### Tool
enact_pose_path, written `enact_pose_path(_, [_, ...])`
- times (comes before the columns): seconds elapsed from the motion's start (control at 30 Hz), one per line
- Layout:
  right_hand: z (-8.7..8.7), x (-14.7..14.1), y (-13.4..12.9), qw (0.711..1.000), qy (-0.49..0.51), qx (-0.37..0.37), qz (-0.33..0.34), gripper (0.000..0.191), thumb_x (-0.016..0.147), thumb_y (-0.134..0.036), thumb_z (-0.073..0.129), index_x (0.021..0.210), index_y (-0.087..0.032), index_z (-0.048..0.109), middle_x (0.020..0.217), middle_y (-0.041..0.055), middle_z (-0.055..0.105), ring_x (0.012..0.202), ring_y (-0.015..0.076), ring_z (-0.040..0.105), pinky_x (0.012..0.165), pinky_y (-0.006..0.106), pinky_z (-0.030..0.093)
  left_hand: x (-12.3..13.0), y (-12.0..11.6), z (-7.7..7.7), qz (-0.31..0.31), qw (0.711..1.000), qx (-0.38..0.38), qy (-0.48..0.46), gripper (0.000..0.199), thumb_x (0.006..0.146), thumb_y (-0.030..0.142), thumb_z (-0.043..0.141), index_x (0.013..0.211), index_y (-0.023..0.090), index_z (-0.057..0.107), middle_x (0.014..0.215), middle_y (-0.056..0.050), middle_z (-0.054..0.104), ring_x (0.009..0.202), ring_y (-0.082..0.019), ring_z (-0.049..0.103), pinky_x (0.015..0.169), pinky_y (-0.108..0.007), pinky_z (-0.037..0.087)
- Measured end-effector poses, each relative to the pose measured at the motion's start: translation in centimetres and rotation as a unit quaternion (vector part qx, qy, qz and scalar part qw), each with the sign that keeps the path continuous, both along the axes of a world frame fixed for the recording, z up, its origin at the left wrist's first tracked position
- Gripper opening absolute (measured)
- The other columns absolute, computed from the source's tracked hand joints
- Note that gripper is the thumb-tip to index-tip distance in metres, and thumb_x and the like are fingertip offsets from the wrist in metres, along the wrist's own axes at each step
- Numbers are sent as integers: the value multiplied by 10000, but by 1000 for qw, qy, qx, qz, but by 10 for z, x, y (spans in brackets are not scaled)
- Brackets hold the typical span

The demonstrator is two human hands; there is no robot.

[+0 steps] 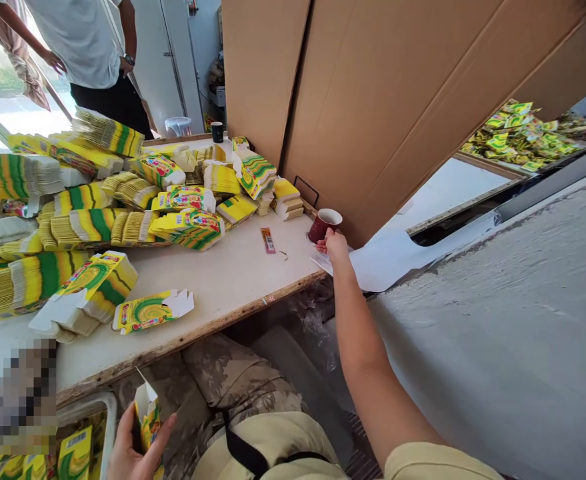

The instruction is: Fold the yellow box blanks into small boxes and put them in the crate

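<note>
My left hand [140, 443], low in the frame, is closed around a small yellow-and-green carton [147, 417]. Its white end flaps stand open at the top. Stretched far forward, my right hand [331, 243] is at the near side of a dark red mug [319, 230] at the table's right end. The fingers are curled against the mug, and the hand covers the handle area. A single flat carton [147, 311] lies near the table edge, beside a bundle of folded cartons [97, 287]. A small orange-red sachet [267, 241] lies left of the mug.
Stacks of flat cartons [83, 227] cover the table's left side. A bin [109, 407] of filled cartons stands at lower left. Cardboard sheets [373, 100] rise behind the mug; a black mug [217, 132] stands farther back. Another person [87, 47] stands beyond the table.
</note>
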State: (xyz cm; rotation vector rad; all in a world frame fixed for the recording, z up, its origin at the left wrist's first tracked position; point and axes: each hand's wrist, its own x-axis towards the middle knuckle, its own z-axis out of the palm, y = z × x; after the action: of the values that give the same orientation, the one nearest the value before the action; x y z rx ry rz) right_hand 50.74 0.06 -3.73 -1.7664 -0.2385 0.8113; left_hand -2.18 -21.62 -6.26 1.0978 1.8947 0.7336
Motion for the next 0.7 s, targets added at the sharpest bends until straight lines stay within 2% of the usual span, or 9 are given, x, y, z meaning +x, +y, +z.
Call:
enact_pose_path(0.1, [3, -2, -1, 1000, -3, -13, 4, 349, 952, -353, 596, 1247, -167, 575, 1240, 93, 609, 1043, 222, 635, 874, 433, 555, 2, -2, 1, 2, 1000, 17, -16, 844, 568, 655, 734, 1219, 163, 520, 1016, -86, 675, 955, -319, 643, 824, -398, 523])
enact_pose_path(0.23, [7, -4, -2, 1000, -8, -20, 6, 338, 956, -352, 590, 1243, -175, 579, 1248, 93, 606, 1047, 220, 632, 880, 431, 553, 0, -3, 4, -9, 1000, 21, 12, 843, 572, 686, 711, 1203, 157, 527, 990, -85, 665, 910, -309, 631, 793, -407, 521])
enact_pose_path(0.4, [10, -6, -5, 1000, -10, -12, 13, 326, 960, -352, 583, 1239, -182, 583, 1255, 93, 605, 1049, 216, 630, 885, 428, 551, -5, 0, 3, -15, 999, 21, 31, 858, 511, 731, 704, 1139, 164, 557, 986, -85, 666, 888, -320, 628, 750, -410, 522])
enact_pose_path(0.53, [12, -5, -7, 999, -2, -2, 37, 347, 952, -351, 596, 1247, -170, 576, 1247, 93, 606, 1049, 223, 632, 879, 435, 553, -11, 0, -4, -13, 999, 34, 20, 857, 502, 715, 722, 1145, 174, 559, 1010, -85, 683, 931, -333, 641, 813, -424, 516])
enact_pose_path(0.7, [9, -12, -5, 997, 12, 17, 71, 347, 953, -356, 595, 1243, -166, 576, 1234, 92, 612, 1037, 220, 636, 870, 430, 556, -18, 1, -15, -12, 998, 44, 51, 889, 521, 716, 721, 1198, 164, 552, 1123, -118, 677, 1064, -372, 623, 919, -475, 491])
